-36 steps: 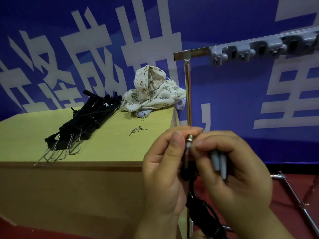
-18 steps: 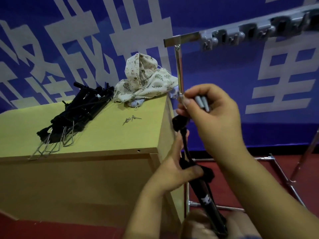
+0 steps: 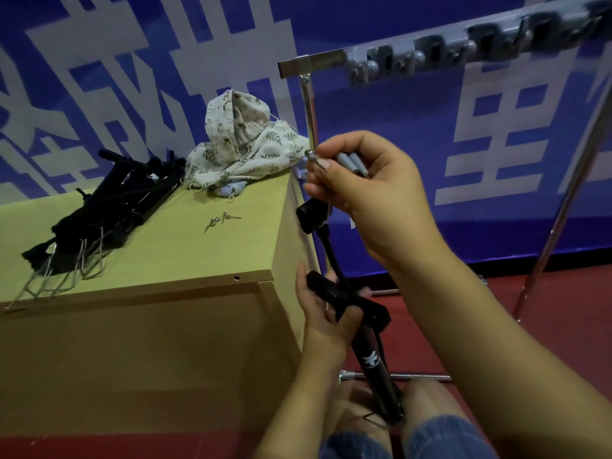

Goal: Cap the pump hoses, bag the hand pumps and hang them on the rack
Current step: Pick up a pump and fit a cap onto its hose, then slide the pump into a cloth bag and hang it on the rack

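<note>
Across the upper right of the frame: rack (image 3: 331, 59) — steel rail with a grey hook strip, nothing hung on it yet, its upright running down behind the raised hand.

Left half: table (image 3: 165, 253), pale wood. On it, far left, a heap of black pumps (image 3: 109, 213) with wire feet; at its back edge, a bundle of printed cloth bags (image 3: 251, 140); mid-top, two small metal fittings (image 3: 220, 220).

Centre, low: pump (image 3: 371, 356) in hand, black, standing tilted between the knees, foot at the bottom edge. Its hose (image 3: 331, 253) climbs to a black head just under the raised hand.

Centre right: right hand (image 3: 374, 193), fingers curled around grey caps (image 3: 352, 162), thumb and forefinger pinching a small metal needle (image 3: 318, 160).

Centre, lower: left hand (image 3: 323, 309), fingers wrapped about the pump's crossbar handle.

Step judged in hand: fitting the hose end, near the start of the task — bagging and hanging remain.

To do it well: brace the pump with the knees and left hand, bring the hose head up to the right fingers rather than reaching, keep spare caps tucked in the palm, seat one squarely before pressing. A dropped cap may roll off.
</note>
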